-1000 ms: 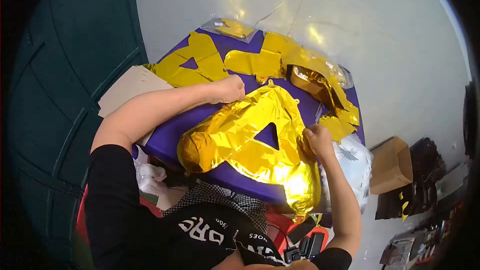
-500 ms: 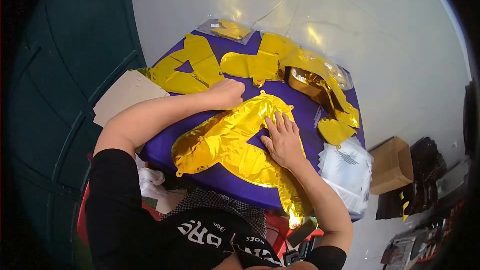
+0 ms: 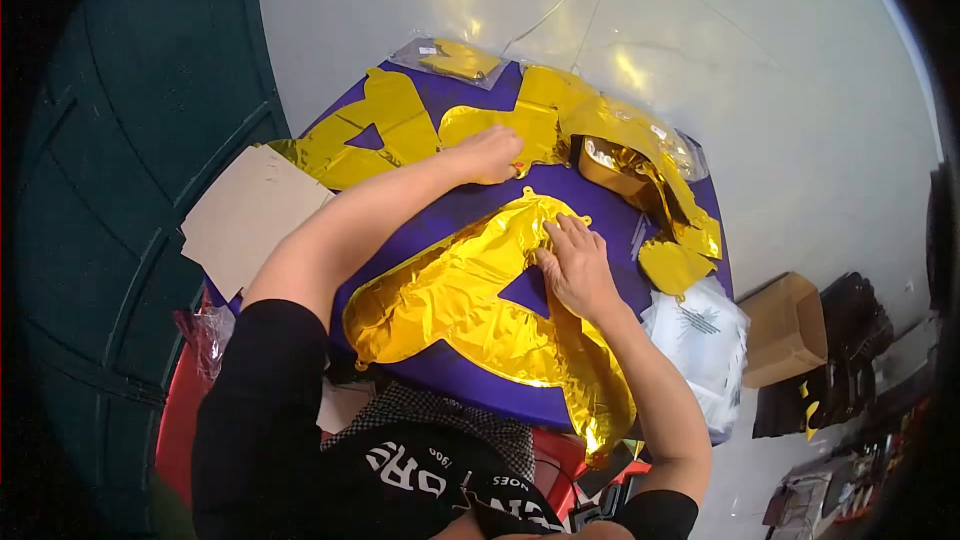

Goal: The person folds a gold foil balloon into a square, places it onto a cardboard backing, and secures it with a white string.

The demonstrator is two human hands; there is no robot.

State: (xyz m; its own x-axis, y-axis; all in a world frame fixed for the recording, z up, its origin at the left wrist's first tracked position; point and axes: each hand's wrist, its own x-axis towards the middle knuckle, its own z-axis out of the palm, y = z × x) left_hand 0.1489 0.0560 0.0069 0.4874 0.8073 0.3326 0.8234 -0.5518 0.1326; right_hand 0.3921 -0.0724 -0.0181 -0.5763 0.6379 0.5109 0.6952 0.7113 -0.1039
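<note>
A wrinkled, partly puffed gold foil balloon shaped like a letter A lies on the purple tabletop, its top pointing away from me. My right hand rests on the upper right leg of this balloon, thumb apart from the bent fingers. Beyond the balloon's top, my left hand is closed like a fist, at the near edge of a flat gold foil balloon. Whatever its fingers hold, if anything, is hidden. Another flat A-shaped foil balloon lies to the left.
A gold box stands back right, with foil draped over it. Clear plastic bags lie at the right edge, a packaged foil piece at the back. Cardboard sheets stick out left; a cardboard box stands beyond the table.
My left hand has moved away from the A balloon's top, forward and right to the flat foil. My right hand's fingers, spread flat before, are now more bent and drawn together.
</note>
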